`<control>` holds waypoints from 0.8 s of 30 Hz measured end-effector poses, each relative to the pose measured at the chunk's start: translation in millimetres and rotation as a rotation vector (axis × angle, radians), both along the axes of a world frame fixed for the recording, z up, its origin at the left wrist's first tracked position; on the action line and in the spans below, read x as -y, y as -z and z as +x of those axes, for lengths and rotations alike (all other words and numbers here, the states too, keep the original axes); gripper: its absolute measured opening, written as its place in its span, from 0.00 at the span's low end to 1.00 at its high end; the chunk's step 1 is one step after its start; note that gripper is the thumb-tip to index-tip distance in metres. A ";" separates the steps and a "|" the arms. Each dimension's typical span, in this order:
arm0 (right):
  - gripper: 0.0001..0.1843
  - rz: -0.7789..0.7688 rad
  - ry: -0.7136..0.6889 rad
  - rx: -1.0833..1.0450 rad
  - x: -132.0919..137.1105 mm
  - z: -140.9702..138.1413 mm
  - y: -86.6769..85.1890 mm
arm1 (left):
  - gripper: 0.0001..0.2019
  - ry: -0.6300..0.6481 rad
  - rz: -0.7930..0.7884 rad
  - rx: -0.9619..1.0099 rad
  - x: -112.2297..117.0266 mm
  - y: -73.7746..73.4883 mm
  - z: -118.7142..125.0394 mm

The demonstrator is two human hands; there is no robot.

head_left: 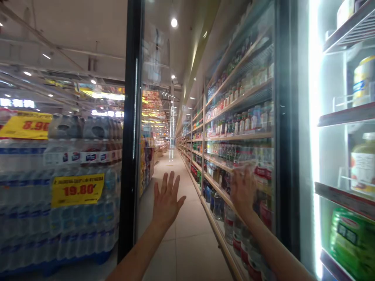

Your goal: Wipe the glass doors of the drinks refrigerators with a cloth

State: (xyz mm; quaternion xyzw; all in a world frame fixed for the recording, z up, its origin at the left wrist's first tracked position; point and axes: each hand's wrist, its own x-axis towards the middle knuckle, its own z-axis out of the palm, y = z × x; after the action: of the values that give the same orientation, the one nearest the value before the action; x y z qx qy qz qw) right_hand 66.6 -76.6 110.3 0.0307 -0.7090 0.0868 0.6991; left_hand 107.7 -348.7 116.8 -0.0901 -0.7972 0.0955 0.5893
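A glass cooler door with a dark frame stands swung open in front of me. My left hand is raised before the glass with its fingers spread and its palm turned forward. It holds nothing; whether it touches the pane I cannot tell. To the right, my right hand is also raised before the glass, slightly blurred, fingers pointing up and nothing visible in it. The door's dark frame edge is left of my left hand.
On the right is a lit cooler with wire shelves, bottles and a green pack. At left stand stacked water bottles with yellow price signs. Through the glass, drink shelves line a tiled aisle.
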 end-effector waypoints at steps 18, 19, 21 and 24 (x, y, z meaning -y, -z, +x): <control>0.21 0.414 -0.170 0.075 9.6 5.7 35.2 | 0.27 0.021 -0.013 -0.021 4.7 13.1 -0.3; 0.21 0.359 -0.147 0.071 -2.2 4.6 35.5 | 0.27 0.014 -0.021 -0.019 5.2 13.5 0.5; 0.23 0.076 -0.039 0.043 -32.1 -0.2 33.0 | 0.27 0.006 -0.030 -0.013 5.6 14.7 1.5; 0.29 -0.268 0.078 -0.005 -48.2 -6.0 28.8 | 0.27 0.013 -0.014 -0.013 5.1 17.6 0.5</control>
State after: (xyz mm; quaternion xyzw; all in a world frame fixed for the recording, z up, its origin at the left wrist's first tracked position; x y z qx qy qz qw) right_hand 60.6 -28.4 81.5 -0.0901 -0.6902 0.1534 0.7014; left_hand 108.2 -353.8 99.1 -0.0988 -0.7920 0.0976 0.5945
